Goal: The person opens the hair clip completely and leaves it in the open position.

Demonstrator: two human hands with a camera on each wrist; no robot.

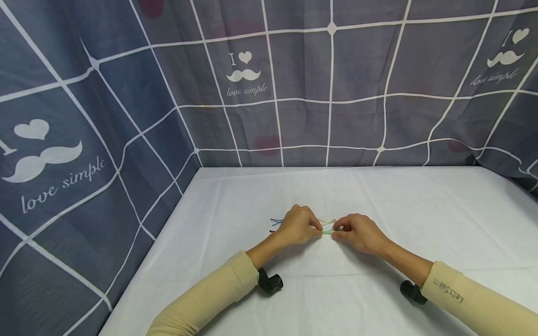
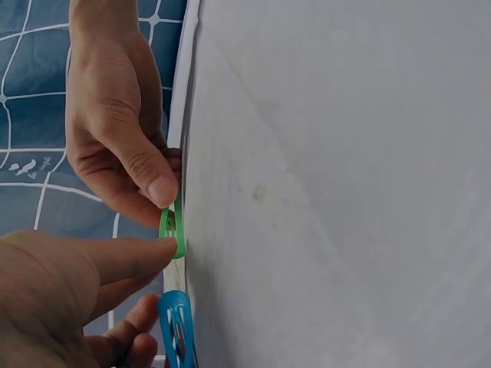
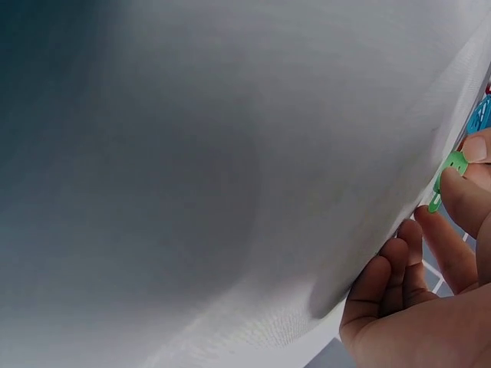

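A green snap hair clip (image 1: pixel 327 232) lies between the two hands just above the white cloth. My left hand (image 1: pixel 299 225) pinches its left end, and my right hand (image 1: pixel 360 232) has thumb and index finger on the other end. The left wrist view shows the green clip (image 2: pixel 172 234) with fingertips of both hands at it; a blue snap clip (image 2: pixel 176 330) is beside my left fingers. In the right wrist view the green clip (image 3: pixel 453 165) is partly covered by fingers.
Behind the hands lies a pale clip (image 1: pixel 328 220). Left of my left hand, a blue clip (image 1: pixel 276 221) and a dark reddish clip (image 1: pixel 272 231) show partly. A white cloth (image 1: pixel 357 298) covers the table, with a checked curtain (image 1: pixel 302 126) around it.
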